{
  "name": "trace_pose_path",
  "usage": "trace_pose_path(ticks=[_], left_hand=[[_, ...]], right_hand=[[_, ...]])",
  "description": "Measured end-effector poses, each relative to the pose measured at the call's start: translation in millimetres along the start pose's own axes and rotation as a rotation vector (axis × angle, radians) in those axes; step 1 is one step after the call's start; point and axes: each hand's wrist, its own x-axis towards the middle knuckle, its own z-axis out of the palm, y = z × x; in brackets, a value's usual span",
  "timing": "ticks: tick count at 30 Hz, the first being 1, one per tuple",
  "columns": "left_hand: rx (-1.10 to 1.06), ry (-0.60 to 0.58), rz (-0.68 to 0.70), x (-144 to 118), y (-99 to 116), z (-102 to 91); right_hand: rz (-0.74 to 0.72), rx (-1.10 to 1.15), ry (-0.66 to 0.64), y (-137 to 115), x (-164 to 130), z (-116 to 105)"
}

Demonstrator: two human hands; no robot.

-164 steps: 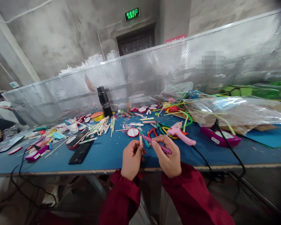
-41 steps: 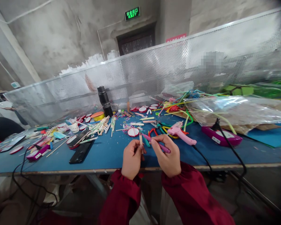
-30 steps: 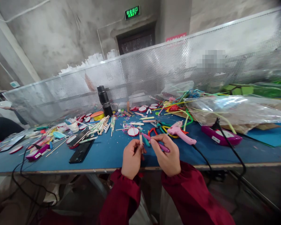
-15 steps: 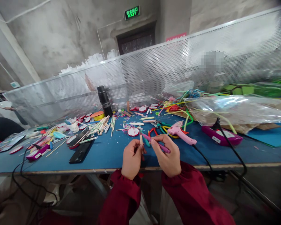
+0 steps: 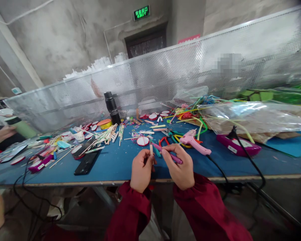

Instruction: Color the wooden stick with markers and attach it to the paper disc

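Observation:
My left hand (image 5: 141, 171) grips a short wooden stick (image 5: 151, 146) that stands upright above the near edge of the blue table (image 5: 115, 165). My right hand (image 5: 180, 169) holds a purple pen-like stick (image 5: 167, 153) slanted toward the wooden stick, its tip close beside it. Both hands hover just in front of my red sleeves (image 5: 198, 207). A pink glue gun (image 5: 194, 142) lies a little beyond my right hand, its black cord (image 5: 215, 165) trailing off the table edge.
A black phone (image 5: 86, 162), a purple glue gun (image 5: 237, 146), a black bottle (image 5: 112, 107), scattered sticks (image 5: 107, 134), round red-white discs (image 5: 142, 141) and coloured pipe cleaners (image 5: 190, 115) litter the table. A plastic bag (image 5: 248, 118) lies right. Another person's hand (image 5: 0, 135) with a green bottle (image 5: 21, 126) shows at left. Perforated metal screen (image 5: 165, 77) behind.
My hands have barely moved. At the left edge another person's hand with a green bottle, and an arm lower down, have come into view.

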Motion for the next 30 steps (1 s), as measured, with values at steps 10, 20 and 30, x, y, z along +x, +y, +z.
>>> trace_pose_path(ticks=[10,20,30], left_hand=[[0.002,-0.001,0.002,-0.1,1.5,0.3],[0.005,-0.003,-0.007,-0.4,1.1,-0.1],[0.014,-0.003,0.009,0.4,1.1,-0.4]], right_hand=[[-0.011,0.003,-0.005,-2.0,0.6,-0.2],[0.008,0.001,-0.005,-2.3,0.9,-0.2],[0.023,0.031,-0.004,-0.3,1.2,-0.4]])
